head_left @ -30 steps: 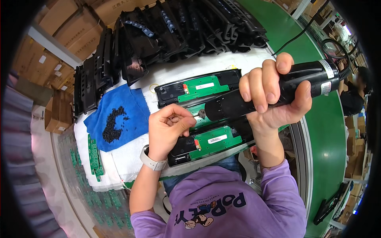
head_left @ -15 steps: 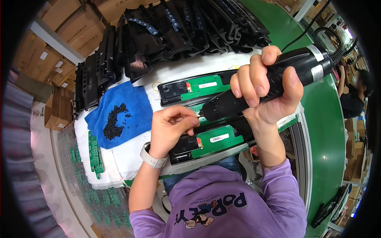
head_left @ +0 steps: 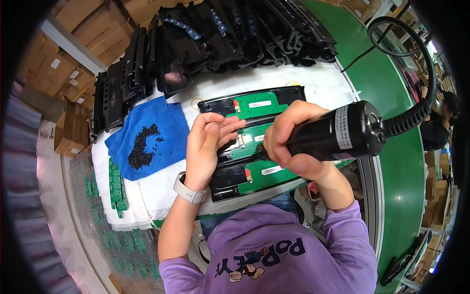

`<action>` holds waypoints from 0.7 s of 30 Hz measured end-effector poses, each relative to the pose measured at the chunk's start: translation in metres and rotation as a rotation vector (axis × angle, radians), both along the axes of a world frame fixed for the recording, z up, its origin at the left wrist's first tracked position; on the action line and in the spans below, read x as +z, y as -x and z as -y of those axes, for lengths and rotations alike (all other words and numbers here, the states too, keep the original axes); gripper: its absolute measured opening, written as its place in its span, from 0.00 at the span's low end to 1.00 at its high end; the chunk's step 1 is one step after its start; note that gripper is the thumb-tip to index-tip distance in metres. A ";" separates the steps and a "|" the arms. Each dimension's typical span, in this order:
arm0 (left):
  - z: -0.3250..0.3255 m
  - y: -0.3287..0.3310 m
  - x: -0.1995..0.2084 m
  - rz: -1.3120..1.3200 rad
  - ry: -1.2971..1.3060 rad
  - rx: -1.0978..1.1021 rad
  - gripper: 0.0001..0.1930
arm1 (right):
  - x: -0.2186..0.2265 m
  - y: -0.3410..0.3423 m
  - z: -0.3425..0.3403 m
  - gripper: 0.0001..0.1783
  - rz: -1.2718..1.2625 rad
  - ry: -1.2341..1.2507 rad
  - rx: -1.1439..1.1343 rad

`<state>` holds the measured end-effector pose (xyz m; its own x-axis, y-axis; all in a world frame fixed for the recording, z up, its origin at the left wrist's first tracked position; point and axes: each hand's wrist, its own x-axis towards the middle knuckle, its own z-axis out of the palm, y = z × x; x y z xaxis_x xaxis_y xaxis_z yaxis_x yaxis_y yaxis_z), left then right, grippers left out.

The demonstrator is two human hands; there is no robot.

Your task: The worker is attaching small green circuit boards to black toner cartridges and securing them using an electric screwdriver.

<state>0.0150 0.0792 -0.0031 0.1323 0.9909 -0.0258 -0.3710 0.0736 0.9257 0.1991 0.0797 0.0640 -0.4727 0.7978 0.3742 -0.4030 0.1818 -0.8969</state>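
Observation:
My right hand (head_left: 296, 130) is wrapped round a black electric screwdriver (head_left: 333, 133), whose front end points down at the middle one of three black plastic panels. That panel carries a green circuit board (head_left: 252, 138); my hand hides its right part and the bit. My left hand (head_left: 204, 147) hovers over the panel's left end, palm up, its fingers stretched out; no held thing shows. Similar panels with boards lie on either side, a far panel (head_left: 218, 108) and a near panel (head_left: 227, 179). Left of my left hand, a pile of small black screws (head_left: 142, 154) rests on a blue cloth (head_left: 171, 122).
Many black plastic housings (head_left: 196, 49) stand stacked along the table's far side. Loose green circuit boards (head_left: 116, 188) lie at the left edge. The screwdriver's cable (head_left: 428, 88) loops over a green surface (head_left: 401, 186) at right. Cardboard boxes (head_left: 73, 127) and another person (head_left: 435, 122) are beyond.
The screwdriver has swung from slanting across the panels to pointing steeply down at the middle one. My left hand has let go near the bit, and its fingers have opened out.

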 end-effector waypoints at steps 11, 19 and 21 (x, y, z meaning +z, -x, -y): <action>-0.003 0.007 -0.002 0.103 0.158 -0.106 0.08 | 0.002 0.010 -0.009 0.11 0.159 -0.357 0.016; 0.002 0.002 0.002 0.003 0.083 -0.043 0.06 | 0.002 0.011 -0.008 0.17 0.091 -0.272 -0.007; 0.002 0.004 0.002 -0.027 0.084 -0.031 0.07 | 0.000 0.008 -0.007 0.24 -0.123 -0.072 -0.071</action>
<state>0.0114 0.0773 -0.0012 0.1611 0.9805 -0.1129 -0.3427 0.1628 0.9252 0.1913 0.0864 0.0641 -0.3636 0.7964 0.4833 -0.4927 0.2758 -0.8253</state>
